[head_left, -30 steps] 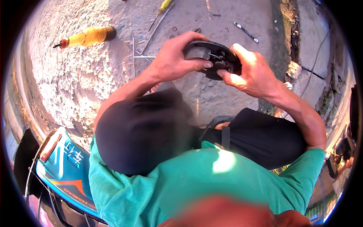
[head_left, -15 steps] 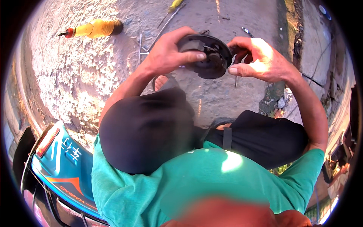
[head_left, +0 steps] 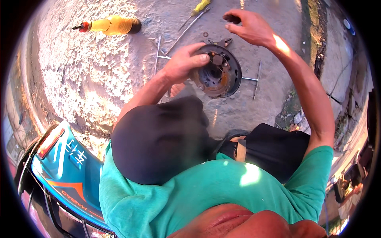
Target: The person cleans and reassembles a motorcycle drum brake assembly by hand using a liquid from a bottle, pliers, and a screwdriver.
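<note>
My left hand [head_left: 184, 62] grips the left rim of a round, dark brake backing plate [head_left: 224, 81], with its thumb laid over the front. The plate's rusty inner face, with a hub opening in the middle, is turned up toward me. Beyond it and to the right, my right hand [head_left: 254, 28] reaches out over the ground. Its fingers are curled, a gap shows between thumb and forefinger, and I see nothing in them. Just past the plate's far rim lie pliers [head_left: 227, 42] and a small ring [head_left: 206, 34].
T-handled wrenches lie left [head_left: 158, 57] and right [head_left: 257, 81] of the plate. Farther off are a long metal rod [head_left: 184, 31] and a yellow-handled screwdriver [head_left: 201, 5]. A yellow bottle [head_left: 119, 25] rests far left. A blue vehicle panel [head_left: 71, 170] stands at lower left.
My right hand has left the plate's right side and moved away, far and slightly left. The plate has come lower and its inner face has turned up, still in my left hand.
</note>
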Demonstrator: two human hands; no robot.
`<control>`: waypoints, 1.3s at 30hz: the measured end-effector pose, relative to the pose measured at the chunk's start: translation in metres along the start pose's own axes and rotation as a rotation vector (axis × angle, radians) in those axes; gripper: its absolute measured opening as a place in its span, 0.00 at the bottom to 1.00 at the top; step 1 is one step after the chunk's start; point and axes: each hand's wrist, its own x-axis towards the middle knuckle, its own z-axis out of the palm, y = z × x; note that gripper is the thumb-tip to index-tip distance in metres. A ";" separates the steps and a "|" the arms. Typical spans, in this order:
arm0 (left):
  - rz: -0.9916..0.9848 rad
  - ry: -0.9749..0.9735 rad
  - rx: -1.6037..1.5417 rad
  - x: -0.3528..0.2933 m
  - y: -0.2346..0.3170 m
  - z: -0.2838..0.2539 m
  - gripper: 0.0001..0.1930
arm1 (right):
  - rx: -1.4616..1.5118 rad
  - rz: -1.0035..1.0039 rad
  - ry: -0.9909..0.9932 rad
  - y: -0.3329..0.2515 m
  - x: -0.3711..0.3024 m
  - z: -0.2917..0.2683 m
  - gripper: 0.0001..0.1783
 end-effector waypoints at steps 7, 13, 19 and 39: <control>-0.087 0.124 0.095 -0.024 -0.041 -0.016 0.28 | -0.175 0.010 -0.149 -0.009 0.076 0.031 0.25; -0.172 0.197 0.158 -0.036 -0.034 -0.027 0.28 | -0.474 -0.089 0.045 0.025 0.117 0.074 0.20; -0.062 0.231 -0.035 -0.037 -0.039 -0.054 0.29 | -0.697 0.038 0.011 0.035 0.115 0.058 0.14; 0.361 0.733 0.354 -0.024 0.002 -0.023 0.21 | 0.352 0.413 -0.184 -0.127 -0.107 -0.065 0.22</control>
